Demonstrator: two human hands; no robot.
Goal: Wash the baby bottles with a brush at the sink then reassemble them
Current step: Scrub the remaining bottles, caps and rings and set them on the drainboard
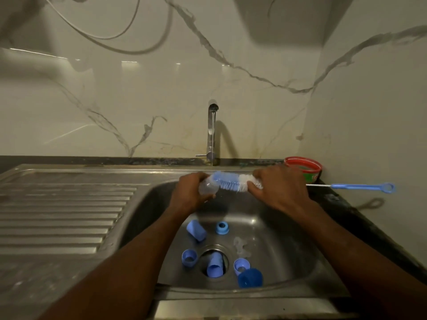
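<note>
My left hand (188,192) grips a clear baby bottle (207,187) over the back of the sink (288,245). My right hand (280,188) grips the bottle brush (233,182) at its white bristled part; the blue bristle tip sits at the bottle's mouth. The wire shaft and blue handle (362,187) stick out to the right. Down in the basin lie several blue caps and collars, among them a cap (196,230), a ring (222,227), a cap over the drain (215,265) and a dark blue cap (250,277). Clear teats (240,245) lie near the drain.
The tap (211,132) stands behind the sink with a thin stream of water running. A red bowl (303,168) sits on the counter at the back right, against the wall. The ribbed steel drainboard (62,209) lies to the left.
</note>
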